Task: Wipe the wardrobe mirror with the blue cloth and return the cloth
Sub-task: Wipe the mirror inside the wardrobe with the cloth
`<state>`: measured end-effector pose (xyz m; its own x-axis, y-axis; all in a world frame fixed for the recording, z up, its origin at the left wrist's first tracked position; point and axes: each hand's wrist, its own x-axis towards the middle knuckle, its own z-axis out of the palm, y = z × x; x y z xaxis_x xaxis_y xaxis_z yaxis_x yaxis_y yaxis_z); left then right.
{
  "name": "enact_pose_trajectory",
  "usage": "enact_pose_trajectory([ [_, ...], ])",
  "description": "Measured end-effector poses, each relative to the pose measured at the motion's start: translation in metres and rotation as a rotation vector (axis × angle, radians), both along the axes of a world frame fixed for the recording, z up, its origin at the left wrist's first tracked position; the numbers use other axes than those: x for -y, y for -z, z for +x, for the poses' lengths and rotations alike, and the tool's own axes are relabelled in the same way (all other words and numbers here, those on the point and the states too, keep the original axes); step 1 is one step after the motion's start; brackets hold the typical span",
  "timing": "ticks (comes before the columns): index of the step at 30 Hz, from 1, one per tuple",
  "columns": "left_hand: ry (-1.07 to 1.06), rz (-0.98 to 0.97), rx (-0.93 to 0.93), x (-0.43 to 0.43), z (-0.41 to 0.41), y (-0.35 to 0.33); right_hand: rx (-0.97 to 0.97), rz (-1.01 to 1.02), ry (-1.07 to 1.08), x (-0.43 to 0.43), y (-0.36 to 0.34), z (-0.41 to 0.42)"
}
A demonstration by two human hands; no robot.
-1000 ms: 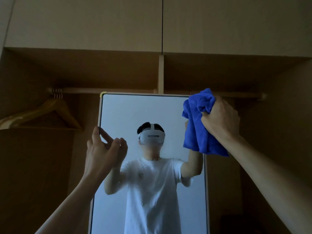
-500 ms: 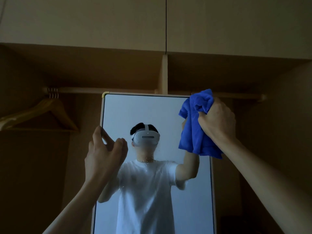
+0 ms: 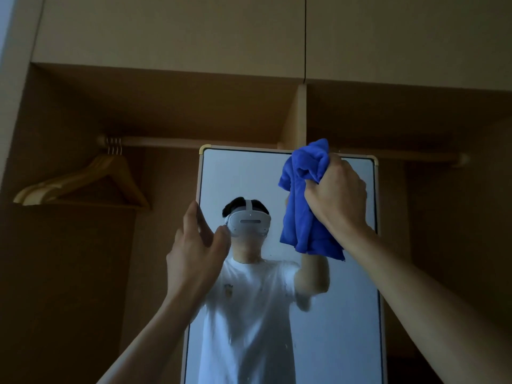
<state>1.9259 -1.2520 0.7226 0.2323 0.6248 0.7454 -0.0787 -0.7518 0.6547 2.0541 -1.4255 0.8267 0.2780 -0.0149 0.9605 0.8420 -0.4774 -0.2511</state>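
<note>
Up close, the head view shows the blue cloth (image 3: 304, 217) bunched in the right hand (image 3: 336, 195), whose grip is clamped round its upper folds, while the loose tail hangs below the fist against the glass. That grip sits near the upper right of the mirror (image 3: 346, 314), just under the top frame. Since the mirror's long axis runs vertically, nearly all the unwiped glass seems to lie below and to the left of the cloth. Of the 2 hands, the right is plainly the nearer to that top corner. The left hand (image 3: 194, 253) is raised at the left frame edge with its fingers apart, loosely curved and holding nothing; whether its fingertip touches the frame I cannot tell. The cloth looks thick, soft and fuzzy, like microfibre. The glass is flat and smooth, with faint specks and smears lower down, inside a thin pale frame with rounded corner caps. Behind it, wooden hangers (image 3: 83, 181) hang on a round rail (image 3: 194, 141) in the matt brown wardrobe.
</note>
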Motion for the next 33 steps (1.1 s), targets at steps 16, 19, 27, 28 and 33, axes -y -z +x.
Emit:
enact_pose_trajectory([
  [16, 0.129, -0.021, 0.01, -0.023, -0.002, 0.009, 0.105, -0.129, -0.044, -0.095, -0.003, -0.076],
  [19, 0.168, -0.026, 0.028, -0.023, -0.005, 0.01, 0.127, -0.176, -0.045, -0.113, -0.005, -0.09],
  [27, 0.253, -0.027, 0.096, -0.027, -0.004, 0.017, 0.14, -0.255, -0.096, -0.114, -0.008, -0.093],
  [28, 0.252, -0.021, 0.092, -0.025, -0.003, 0.018, 0.135, -0.258, -0.099, -0.109, -0.01, -0.089],
  [33, 0.193, -0.002, 0.092, -0.026, 0.002, 0.021, 0.106, -0.205, -0.081, -0.07, -0.007, -0.059],
])
